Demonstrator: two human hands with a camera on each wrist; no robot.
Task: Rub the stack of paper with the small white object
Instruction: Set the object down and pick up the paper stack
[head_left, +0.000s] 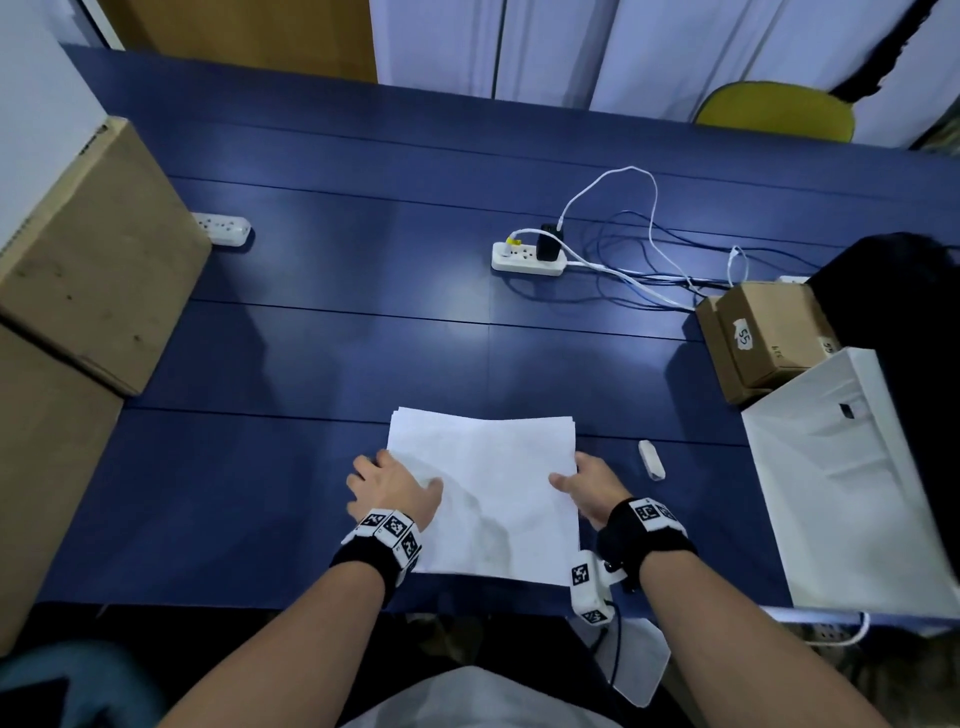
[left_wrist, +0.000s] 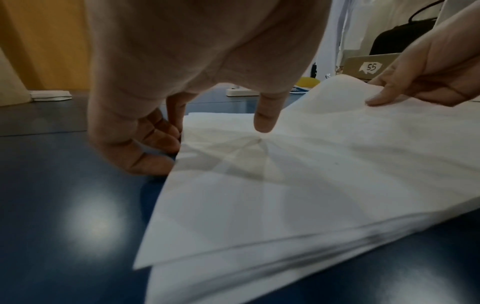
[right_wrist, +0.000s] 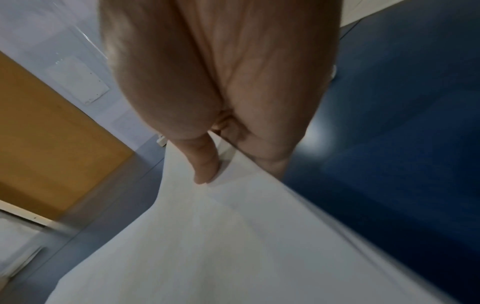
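Gripping the paper stack (head_left: 485, 493) at opposite edges, left hand (head_left: 392, 491) and right hand (head_left: 592, 486) each pinch it, thumbs on top, fingers (left_wrist: 155, 142) curled underneath, on the blue surface (head_left: 311, 364); small white eraser (head_left: 651, 459) lies just right, untouched.

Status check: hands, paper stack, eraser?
Left hand and right hand grip the paper stack at its side edges. Small white eraser untouched on table, right of stack. Nothing blocking.
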